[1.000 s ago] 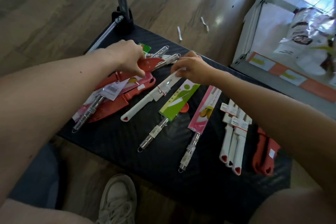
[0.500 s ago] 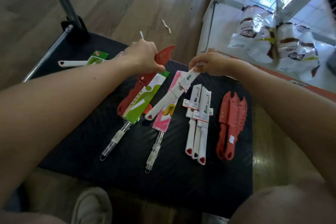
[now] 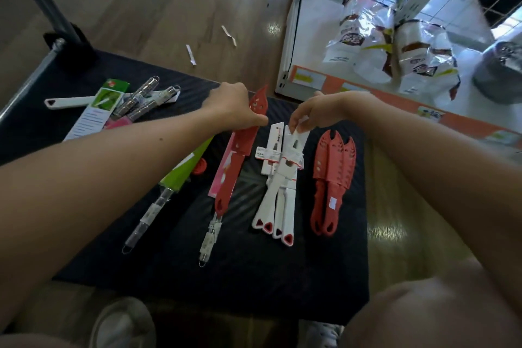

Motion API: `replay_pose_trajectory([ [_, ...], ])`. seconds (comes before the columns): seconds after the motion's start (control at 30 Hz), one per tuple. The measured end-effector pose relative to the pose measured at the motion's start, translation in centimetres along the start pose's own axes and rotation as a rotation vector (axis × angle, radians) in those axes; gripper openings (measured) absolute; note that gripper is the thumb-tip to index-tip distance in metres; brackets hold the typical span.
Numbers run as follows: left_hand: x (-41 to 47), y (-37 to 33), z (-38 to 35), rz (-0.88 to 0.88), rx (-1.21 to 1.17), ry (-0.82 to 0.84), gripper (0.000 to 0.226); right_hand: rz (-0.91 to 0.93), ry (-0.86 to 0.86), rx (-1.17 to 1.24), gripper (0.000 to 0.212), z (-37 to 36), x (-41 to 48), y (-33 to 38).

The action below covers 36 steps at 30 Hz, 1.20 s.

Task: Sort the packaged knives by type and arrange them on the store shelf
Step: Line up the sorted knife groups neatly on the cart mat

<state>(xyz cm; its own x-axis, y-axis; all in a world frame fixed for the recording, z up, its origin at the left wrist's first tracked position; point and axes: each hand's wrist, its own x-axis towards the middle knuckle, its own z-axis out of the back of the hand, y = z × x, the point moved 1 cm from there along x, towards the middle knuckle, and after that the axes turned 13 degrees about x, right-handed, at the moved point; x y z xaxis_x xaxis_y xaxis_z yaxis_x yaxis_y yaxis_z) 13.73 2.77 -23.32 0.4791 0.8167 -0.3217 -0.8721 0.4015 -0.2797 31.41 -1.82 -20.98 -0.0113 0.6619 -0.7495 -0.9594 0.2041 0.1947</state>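
Observation:
Packaged knives lie in rows on a black cart deck (image 3: 254,268). My left hand (image 3: 231,106) grips a red sheathed knife (image 3: 236,161) near its tip; the knife hangs over a pink-carded knife (image 3: 223,178). My right hand (image 3: 313,113) pinches the top of a white knife (image 3: 285,175) that rests on a pile of several white knives (image 3: 272,215). A group of red sheathed knives (image 3: 332,178) lies to the right. A green-carded knife (image 3: 175,181) lies to the left, partly under my left forearm.
A loose heap of green, pink and steel-handled knives (image 3: 127,104) sits at the deck's far left by the cart's handle post (image 3: 42,3). A white store shelf (image 3: 308,45) with snack bags (image 3: 395,48) stands at the right. My shoe (image 3: 124,322) is below the deck.
My right hand has brought the white knife rightward onto the white pile. My left hand has carried the red knife to the right, over the pink-carded one. The view has shifted right.

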Motion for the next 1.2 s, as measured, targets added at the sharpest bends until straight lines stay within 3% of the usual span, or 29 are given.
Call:
replay_pose_trajectory([
  [0.2, -0.4, 0.2, -1.0, 0.018, 0.013, 0.043, 0.039, 0.068, 0.017, -0.188, 0.03, -0.6, 0.7, 2.3],
  [0.33, -0.5, 0.7, -1.4, 0.025, 0.023, 0.057, 0.038, 0.103, -0.012, -0.173, 0.027, -1.0, 1.7, 2.7],
  [0.57, -0.6, 0.6, -1.4, 0.022, 0.012, 0.065, 0.036, 0.054, -0.071, -0.117, 0.052, -1.0, 1.6, 2.4],
  [0.77, -0.8, -2.6, -1.3, -0.033, 0.004, 0.076, 0.037, -0.087, -0.098, -0.192, 0.047, -0.6, -0.2, -1.5],
  [1.2, 0.9, -12.8, -4.7, -0.12, -0.113, 0.147, 0.036, -0.291, -0.093, -0.008, 0.043, -1.9, -3.4, -12.4],
])
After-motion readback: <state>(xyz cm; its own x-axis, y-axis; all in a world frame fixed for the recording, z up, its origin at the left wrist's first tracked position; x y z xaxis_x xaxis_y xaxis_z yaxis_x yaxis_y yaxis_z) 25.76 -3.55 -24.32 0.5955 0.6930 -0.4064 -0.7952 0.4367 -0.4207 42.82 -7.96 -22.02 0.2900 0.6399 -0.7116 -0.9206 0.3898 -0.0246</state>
